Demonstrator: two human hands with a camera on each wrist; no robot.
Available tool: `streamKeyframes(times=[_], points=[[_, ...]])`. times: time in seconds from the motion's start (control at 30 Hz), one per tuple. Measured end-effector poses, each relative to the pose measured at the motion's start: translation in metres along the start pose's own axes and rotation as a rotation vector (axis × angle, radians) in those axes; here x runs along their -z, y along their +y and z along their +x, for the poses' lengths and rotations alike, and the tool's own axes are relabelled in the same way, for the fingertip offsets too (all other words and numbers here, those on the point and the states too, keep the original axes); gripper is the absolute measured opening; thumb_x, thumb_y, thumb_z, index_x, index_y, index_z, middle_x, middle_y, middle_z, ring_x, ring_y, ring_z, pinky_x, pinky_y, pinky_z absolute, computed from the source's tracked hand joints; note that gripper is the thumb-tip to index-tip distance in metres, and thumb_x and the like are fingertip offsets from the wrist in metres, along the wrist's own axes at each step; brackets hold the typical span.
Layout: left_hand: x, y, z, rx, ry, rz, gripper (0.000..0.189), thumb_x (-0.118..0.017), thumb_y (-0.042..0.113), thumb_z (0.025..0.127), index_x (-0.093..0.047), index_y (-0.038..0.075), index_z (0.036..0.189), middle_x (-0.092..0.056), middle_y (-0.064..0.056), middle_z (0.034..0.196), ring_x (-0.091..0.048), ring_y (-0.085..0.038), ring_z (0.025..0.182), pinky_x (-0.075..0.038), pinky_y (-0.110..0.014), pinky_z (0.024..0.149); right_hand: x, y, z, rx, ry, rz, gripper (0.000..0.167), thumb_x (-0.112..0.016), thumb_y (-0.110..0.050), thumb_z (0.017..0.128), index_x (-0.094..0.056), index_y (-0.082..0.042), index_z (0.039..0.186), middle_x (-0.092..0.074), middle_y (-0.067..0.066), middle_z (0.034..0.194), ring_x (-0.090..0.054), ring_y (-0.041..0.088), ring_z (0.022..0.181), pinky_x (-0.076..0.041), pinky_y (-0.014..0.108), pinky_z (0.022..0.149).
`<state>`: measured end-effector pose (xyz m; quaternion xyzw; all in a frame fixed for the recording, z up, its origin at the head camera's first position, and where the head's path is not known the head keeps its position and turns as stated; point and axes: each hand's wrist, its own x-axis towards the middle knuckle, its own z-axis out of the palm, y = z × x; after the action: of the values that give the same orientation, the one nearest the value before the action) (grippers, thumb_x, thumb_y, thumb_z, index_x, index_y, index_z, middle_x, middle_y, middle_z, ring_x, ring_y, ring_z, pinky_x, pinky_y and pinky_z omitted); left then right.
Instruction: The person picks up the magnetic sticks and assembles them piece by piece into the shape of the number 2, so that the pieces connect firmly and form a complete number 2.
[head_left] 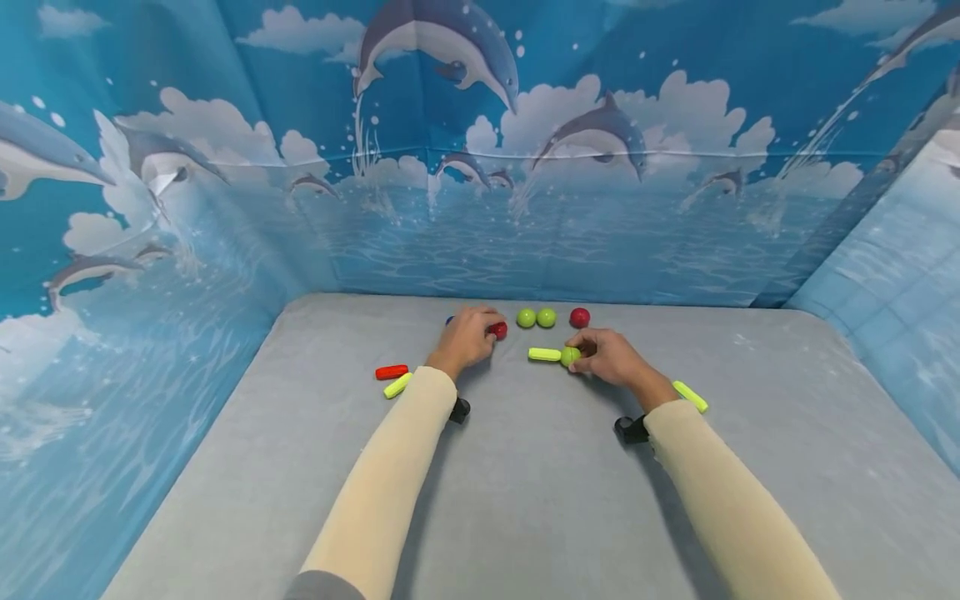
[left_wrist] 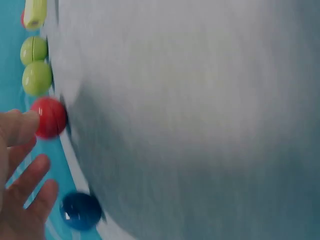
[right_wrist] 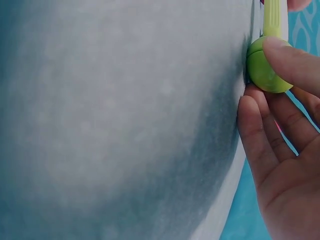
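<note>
No text, label, brand, number or sign can be read in any of the 3 views.

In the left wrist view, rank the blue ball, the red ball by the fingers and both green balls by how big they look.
1. Blue ball and red ball: too alike to rank
2. Lower green ball
3. Upper green ball, slightly smaller

Nearness to the camera may drive the differences.
</note>
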<state>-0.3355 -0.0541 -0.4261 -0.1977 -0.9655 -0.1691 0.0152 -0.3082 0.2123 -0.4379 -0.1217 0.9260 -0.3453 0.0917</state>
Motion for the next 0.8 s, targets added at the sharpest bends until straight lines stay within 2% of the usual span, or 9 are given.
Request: streamKeyframes(times=[0.1,0.2,0.37,0.57,0.8], points=[[-0.006,0.006,0.001,0.015,-0.006,-0.067,0.034,-0.058,0.005,0.097,-0.068,0.014,0.128,-0.062,-0.005,0.135,-0.056,-0.027,0.129,-0.047,-0.039,0.108,-0.001,0.0,0.001,0.001,-0.005,0.005,0.033,-0.072,-0.008,0.088,-0.066,-0.002,0.12,-0.067,0.019,0.119,-0.061,0.03,0.106,-0.054,0.036,0.083],[-0.01,0.01,0.002,0.034,0.031,-0.103,0.029,-0.058,0.001,0.095,-0.072,0.011,0.118,-0.066,-0.005,0.124,-0.059,-0.025,0.12,-0.049,-0.037,0.104,-0.001,0.001,0.0,-0.004,0.0,0.004,0.033,-0.072,-0.008,0.088,-0.066,-0.003,0.12,-0.067,0.019,0.119,-0.061,0.03,0.107,-0.055,0.036,0.083],[-0.011,0.01,0.001,0.054,0.051,-0.107,0.022,-0.063,0.004,0.094,-0.072,0.011,0.112,-0.066,-0.005,0.119,-0.06,-0.023,0.113,-0.05,-0.037,0.1,0.0,0.001,0.0,-0.01,0.0,0.002,0.032,-0.072,-0.008,0.089,-0.066,-0.003,0.12,-0.067,0.019,0.12,-0.061,0.03,0.107,-0.055,0.036,0.083],[-0.012,0.007,0.0,0.074,0.04,-0.099,0.018,-0.068,0.011,0.092,-0.067,0.013,0.11,-0.062,-0.005,0.117,-0.058,-0.021,0.109,-0.051,-0.037,0.096,0.001,0.001,0.0,-0.002,-0.004,0.001,0.032,-0.072,-0.008,0.089,-0.066,-0.002,0.119,-0.067,0.019,0.119,-0.061,0.03,0.106,-0.054,0.034,0.081],[-0.013,0.008,-0.004,0.105,0.022,-0.135,0.019,-0.072,0.015,0.09,-0.06,0.012,0.105,-0.058,-0.004,0.113,-0.056,-0.02,0.106,-0.051,-0.037,0.095,0.0,0.001,0.0,-0.003,-0.006,-0.003,0.031,-0.072,-0.008,0.088,-0.066,-0.002,0.118,-0.067,0.019,0.116,-0.061,0.028,0.104,-0.054,0.034,0.08]])
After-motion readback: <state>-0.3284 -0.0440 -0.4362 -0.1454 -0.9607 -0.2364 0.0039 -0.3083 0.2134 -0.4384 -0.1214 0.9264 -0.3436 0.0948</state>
